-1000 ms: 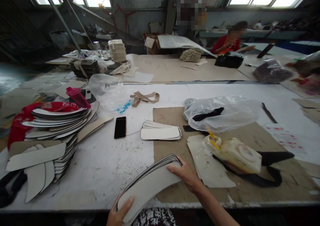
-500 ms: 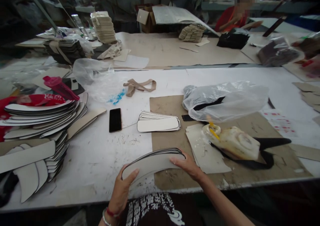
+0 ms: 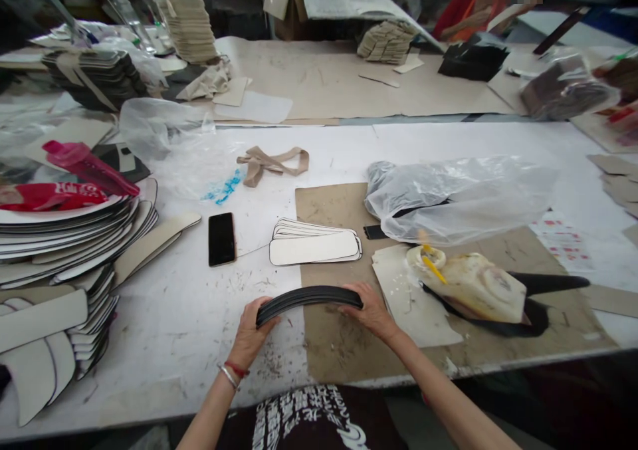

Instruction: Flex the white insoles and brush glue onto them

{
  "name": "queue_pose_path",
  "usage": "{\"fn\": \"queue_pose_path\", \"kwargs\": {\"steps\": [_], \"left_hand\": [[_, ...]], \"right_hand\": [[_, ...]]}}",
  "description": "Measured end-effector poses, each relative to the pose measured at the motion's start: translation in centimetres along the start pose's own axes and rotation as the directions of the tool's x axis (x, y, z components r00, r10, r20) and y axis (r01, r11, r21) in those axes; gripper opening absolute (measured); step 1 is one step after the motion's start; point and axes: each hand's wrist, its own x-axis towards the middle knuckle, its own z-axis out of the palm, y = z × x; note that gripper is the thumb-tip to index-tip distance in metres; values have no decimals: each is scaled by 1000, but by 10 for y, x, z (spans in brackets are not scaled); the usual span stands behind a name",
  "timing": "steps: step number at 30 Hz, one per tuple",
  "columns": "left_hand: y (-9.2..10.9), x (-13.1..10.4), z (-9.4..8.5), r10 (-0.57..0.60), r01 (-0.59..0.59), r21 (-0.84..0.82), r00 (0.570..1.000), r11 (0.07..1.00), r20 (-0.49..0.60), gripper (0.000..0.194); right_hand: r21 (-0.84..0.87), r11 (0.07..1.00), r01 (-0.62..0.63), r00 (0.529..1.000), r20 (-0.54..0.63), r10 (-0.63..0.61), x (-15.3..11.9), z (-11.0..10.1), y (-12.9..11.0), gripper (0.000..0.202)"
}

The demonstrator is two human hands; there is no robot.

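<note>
A white table (image 3: 174,317) carries a brown board (image 3: 339,343) near the front edge. Standing on edge across that board's left border is a curved stack of black-edged pieces (image 3: 309,297), grasped at its ends by the left hand (image 3: 249,334) and right hand (image 3: 371,314). A phone (image 3: 222,238) lies farther left.

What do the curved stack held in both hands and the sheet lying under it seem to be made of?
Curved stack: thin flexible sheets, perhaps foam or fabric-backed board, matt with dark edges; it bows into an arch between the left hand and right hand. Brown sheet: looks like cardboard or kraft paper, matt, scuffed and marked.
</note>
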Motion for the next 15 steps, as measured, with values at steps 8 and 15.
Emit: {"fn": "queue_pose_path", "kwargs": {"steps": [8, 15], "left_hand": [[10, 7, -4, -55, 54, -37, 998, 998, -27, 47], [48, 30, -5, -460, 471, -111, 881, 875, 110, 34]], "right_hand": [[164, 962, -220, 974, 95, 207, 13, -9, -21, 44], [60, 766, -640, 747, 283, 601, 28, -26, -27, 67]]}}
